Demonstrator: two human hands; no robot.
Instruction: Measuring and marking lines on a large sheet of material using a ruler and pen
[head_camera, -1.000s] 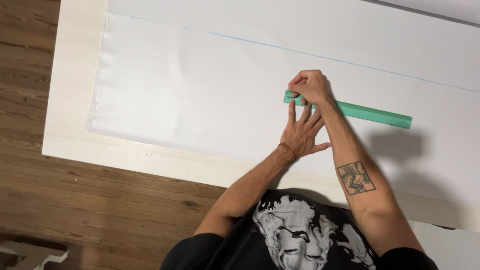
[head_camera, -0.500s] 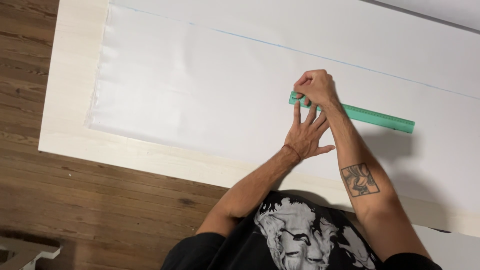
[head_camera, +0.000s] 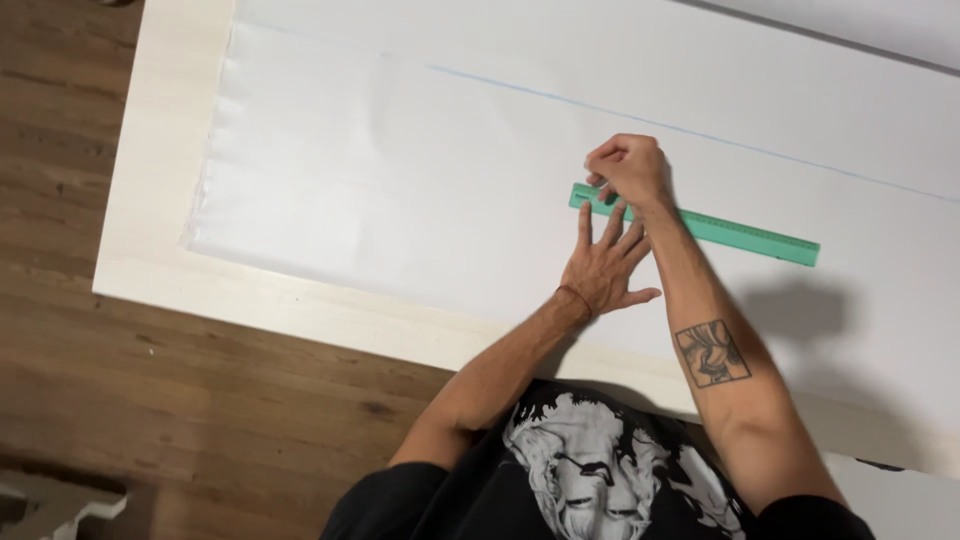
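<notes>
Pressing green ruler (head_camera: 700, 224) flat, left hand (head_camera: 603, 268) splayed, right hand (head_camera: 628, 168) fisted at its end

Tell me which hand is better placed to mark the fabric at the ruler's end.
Right. The right hand is fisted at the green ruler's near end; the left hand lies flat, fingertips reaching that ruler, on the white fabric.

torso: black short-sleeved T-shirt (head_camera: 590, 480) with a large white-and-grey printed face graphic, bottom centre of frame | left hand (head_camera: 603, 268): bare, thin red string bracelet (head_camera: 574, 297) at the wrist | right hand (head_camera: 628, 168): bare | right forearm: square dark tattoo (head_camera: 712, 353), right of centre | both forearms uncovered
</notes>
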